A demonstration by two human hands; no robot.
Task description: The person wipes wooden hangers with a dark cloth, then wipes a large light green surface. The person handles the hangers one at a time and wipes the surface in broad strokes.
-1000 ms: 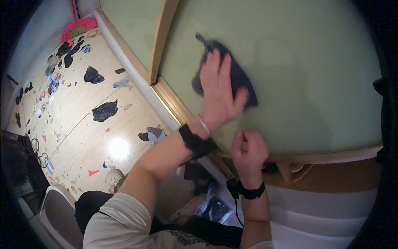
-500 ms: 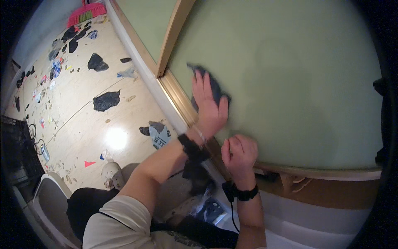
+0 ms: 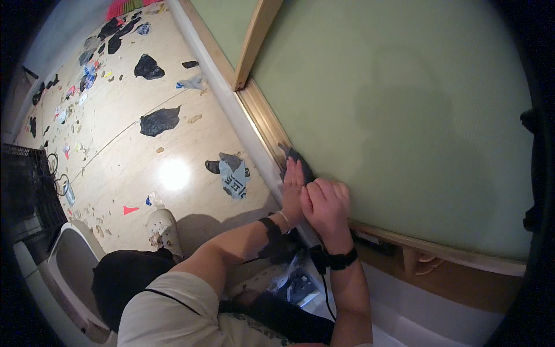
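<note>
Cloth [image 3: 303, 168], probably best pressed evenly, lies at the panel [image 3: 399, 156] edge under the straight-fingered left hand [image 3: 293, 200], beside the closed right hand [image 3: 326, 209], nothing showing inside.

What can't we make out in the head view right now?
Head view:
- Cloth: part hidden under the left hand.
- Left thumb: not visible, apparently behind the right hand.
- Inside of right hand: hidden by its own curled fingers.
- Broom: upper part cut off by the top edge.
- Black crate: far side lost in the dark lens rim.
- Beige floor bits: too small to identify.
</note>
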